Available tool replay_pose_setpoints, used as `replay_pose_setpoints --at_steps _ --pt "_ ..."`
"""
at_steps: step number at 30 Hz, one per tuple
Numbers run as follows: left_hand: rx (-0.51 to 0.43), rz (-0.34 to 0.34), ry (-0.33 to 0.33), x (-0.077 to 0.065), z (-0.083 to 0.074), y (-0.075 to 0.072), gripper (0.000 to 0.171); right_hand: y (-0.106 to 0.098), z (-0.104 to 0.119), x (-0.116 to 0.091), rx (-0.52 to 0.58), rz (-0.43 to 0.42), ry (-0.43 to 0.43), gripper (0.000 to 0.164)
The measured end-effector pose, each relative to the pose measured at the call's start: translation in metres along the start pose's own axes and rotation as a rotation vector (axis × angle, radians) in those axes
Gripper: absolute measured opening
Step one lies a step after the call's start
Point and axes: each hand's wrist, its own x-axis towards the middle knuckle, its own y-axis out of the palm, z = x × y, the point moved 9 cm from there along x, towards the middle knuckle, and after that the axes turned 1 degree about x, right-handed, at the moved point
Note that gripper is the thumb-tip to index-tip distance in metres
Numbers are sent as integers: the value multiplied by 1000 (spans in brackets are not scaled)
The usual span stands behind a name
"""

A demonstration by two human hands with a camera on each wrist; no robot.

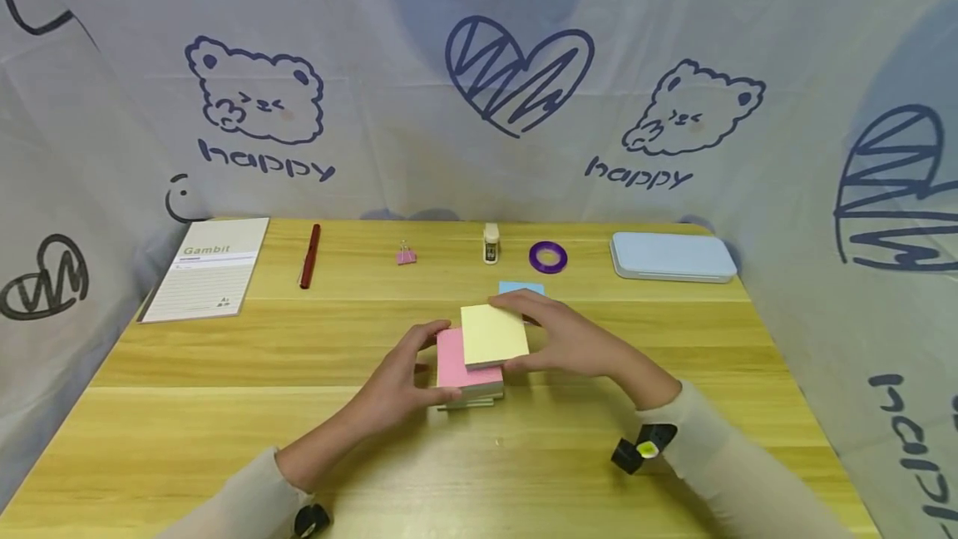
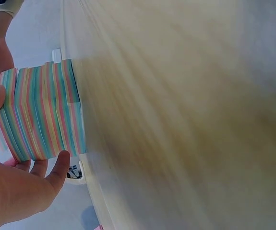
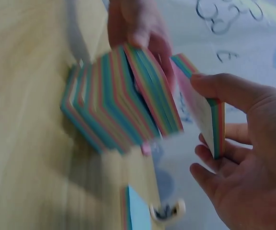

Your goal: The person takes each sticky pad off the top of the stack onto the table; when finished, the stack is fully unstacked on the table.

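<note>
A tall stack of sticky note pads [image 2: 42,115] with striped, many-coloured edges stands on the table, a pink sheet [image 1: 452,356] on its top. My left hand [image 1: 400,377] grips the stack from its left, thumb on the near side and fingers at the far side. Between thumb and fingers, my right hand [image 1: 575,341] pinches a thin yellow-topped sticky note pad [image 1: 494,335]. In the right wrist view this pad [image 3: 210,112] is tilted and apart from the stack. Behind the right hand lies a blue-topped sticky note pad [image 1: 521,287], partly hidden.
Along the back of the table lie a notebook [image 1: 209,269], a dark red pen [image 1: 310,256], a pink binder clip [image 1: 406,257], a small white bottle-like item [image 1: 491,244], a purple tape roll [image 1: 549,257] and a light blue case [image 1: 674,256]. A printed cloth [image 1: 389,140] hangs behind.
</note>
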Motion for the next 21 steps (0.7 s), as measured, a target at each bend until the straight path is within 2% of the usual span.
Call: replay_pose_setpoints --at_steps 4,7,15,21 --pt "20 0 17 -1 0 0 89 -19 -26 -7 98 -29 43 90" --pt "22 2 21 -2 0 1 88 -32 -52 -11 129 -43 80 91" --pt "28 10 30 -2 1 1 87 -52 -128 -21 112 -67 217 90" --pt "26 11 32 0 -1 1 87 -56 -159 -23 71 -76 254 90"
